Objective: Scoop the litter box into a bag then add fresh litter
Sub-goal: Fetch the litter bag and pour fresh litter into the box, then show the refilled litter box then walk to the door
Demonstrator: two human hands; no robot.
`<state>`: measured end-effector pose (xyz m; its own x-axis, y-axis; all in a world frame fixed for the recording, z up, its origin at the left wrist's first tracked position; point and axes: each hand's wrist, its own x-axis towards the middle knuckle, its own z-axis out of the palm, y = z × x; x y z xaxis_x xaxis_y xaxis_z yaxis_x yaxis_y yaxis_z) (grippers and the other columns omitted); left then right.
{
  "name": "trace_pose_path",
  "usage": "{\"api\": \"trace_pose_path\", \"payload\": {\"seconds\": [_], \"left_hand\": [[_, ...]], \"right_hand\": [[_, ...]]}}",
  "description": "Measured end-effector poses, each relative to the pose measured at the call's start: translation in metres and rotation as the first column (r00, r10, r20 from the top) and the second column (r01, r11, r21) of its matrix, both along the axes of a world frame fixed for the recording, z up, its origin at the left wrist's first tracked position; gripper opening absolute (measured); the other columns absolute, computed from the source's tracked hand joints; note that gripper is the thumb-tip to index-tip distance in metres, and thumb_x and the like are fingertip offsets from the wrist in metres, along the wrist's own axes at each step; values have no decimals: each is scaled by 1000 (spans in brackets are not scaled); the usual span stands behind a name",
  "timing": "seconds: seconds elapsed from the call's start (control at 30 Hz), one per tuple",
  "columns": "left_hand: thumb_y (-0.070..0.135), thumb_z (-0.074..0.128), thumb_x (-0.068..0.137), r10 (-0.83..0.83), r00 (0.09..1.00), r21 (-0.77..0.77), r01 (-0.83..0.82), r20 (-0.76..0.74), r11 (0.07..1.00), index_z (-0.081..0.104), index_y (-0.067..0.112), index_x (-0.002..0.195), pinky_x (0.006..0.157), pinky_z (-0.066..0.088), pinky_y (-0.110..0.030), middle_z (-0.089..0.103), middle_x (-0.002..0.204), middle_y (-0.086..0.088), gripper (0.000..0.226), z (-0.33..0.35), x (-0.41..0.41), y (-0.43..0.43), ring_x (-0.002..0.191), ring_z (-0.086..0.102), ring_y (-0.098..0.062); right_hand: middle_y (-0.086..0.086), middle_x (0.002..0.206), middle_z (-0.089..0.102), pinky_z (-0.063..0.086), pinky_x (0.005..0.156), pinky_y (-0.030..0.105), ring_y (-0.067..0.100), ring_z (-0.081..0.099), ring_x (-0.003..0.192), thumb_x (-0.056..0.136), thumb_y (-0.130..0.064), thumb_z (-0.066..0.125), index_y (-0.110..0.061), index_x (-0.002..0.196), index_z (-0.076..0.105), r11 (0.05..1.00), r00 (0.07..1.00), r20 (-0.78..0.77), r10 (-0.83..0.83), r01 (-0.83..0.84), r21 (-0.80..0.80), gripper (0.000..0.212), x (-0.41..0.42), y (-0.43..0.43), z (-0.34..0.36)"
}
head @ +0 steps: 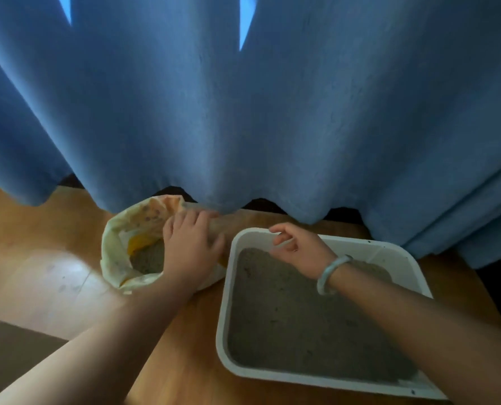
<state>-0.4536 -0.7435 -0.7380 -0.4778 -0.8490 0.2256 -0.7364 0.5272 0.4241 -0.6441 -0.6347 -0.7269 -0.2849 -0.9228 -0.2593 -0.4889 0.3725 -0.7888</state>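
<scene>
A person's left hand (191,245) lies over the right rim of an open cream bag (113,252), fingers bent over the folded edge and gripping it, thumb spread toward the litter box (225,317). Just left of that hand, inside the bag's mouth, sits a heap of grey litter in the bag (148,261), with a yellow object (138,244) beyond it against the inner wall; what it is cannot be told.

The right hand (297,249) hovers to the right of the left one, above the far left corner of the white litter box. Its index finger and thumb reach forward over the rim and the other fingers are loosely curled; whether they pinch anything cannot be told. A pale bangle (331,274) circles the wrist behind it.

Below and behind the right hand, grey litter (302,340) fills the box in a flat bed flecked with darker bits. Box and bag stand just beside each other on a wooden floor (53,276). Ahead of both hands hangs a blue curtain (272,118), its hem just behind the bag and the box.
</scene>
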Motion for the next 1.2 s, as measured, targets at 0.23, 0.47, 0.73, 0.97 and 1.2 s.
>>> {"api": "trace_pose_path", "payload": {"seconds": [0.23, 0.47, 0.73, 0.97, 1.2], "left_hand": [[32, 56, 91, -393, 919, 373, 374, -27, 849, 50, 36, 118, 75, 47, -16, 56, 97, 17, 28, -12, -35, 51, 86, 56, 0], [34, 58, 90, -280, 940, 414, 179, 196, 892, 51, 28, 123, 79, 43, -19, 52, 119, 7, 34, -23, -22, 54, 100, 53, -6], [44, 57, 87, -201, 924, 275, 111, 326, 955, 37, 24, 138, 106, 37, -36, 35, 144, -1, 58, -48, -25, 80, 130, 34, -20], [30, 60, 89, 115, 974, 582, -209, 194, 786, 29, 6, 136, 88, 46, -49, 41, 131, -18, 61, -69, -37, 63, 114, 51, -37], [25, 65, 84, 132, 954, 455, -248, 271, 855, 32, -2, 131, 96, 37, -51, 40, 127, -24, 64, -79, -51, 63, 118, 40, -42]], "right_hand": [[-8, 106, 57, 48, 78, 18, 5, 57, 92, 87, -21, 64, -28, 120, 52, 995, 994, -106, 3, 8, 98, 36, -55, 69, -1], [-8, 105, 57, 49, 86, 25, 6, 57, 95, 87, -20, 63, -31, 116, 53, 970, 989, -147, 29, 7, 241, 33, -95, 123, -45], [-11, 108, 52, 45, 92, 23, 5, 51, 99, 89, -20, 60, -25, 125, 52, 951, 967, -223, 123, -51, 305, 38, -96, 150, -80], [-8, 119, 48, 38, 97, 24, 7, 42, 110, 87, -22, 62, -27, 128, 50, 963, 934, -356, 12, 85, 256, 42, -115, 179, -93], [2, 117, 57, 38, 89, 28, 20, 47, 111, 82, -17, 67, -22, 123, 56, 980, 866, -497, -60, 145, 134, 43, -135, 197, -97]]}}
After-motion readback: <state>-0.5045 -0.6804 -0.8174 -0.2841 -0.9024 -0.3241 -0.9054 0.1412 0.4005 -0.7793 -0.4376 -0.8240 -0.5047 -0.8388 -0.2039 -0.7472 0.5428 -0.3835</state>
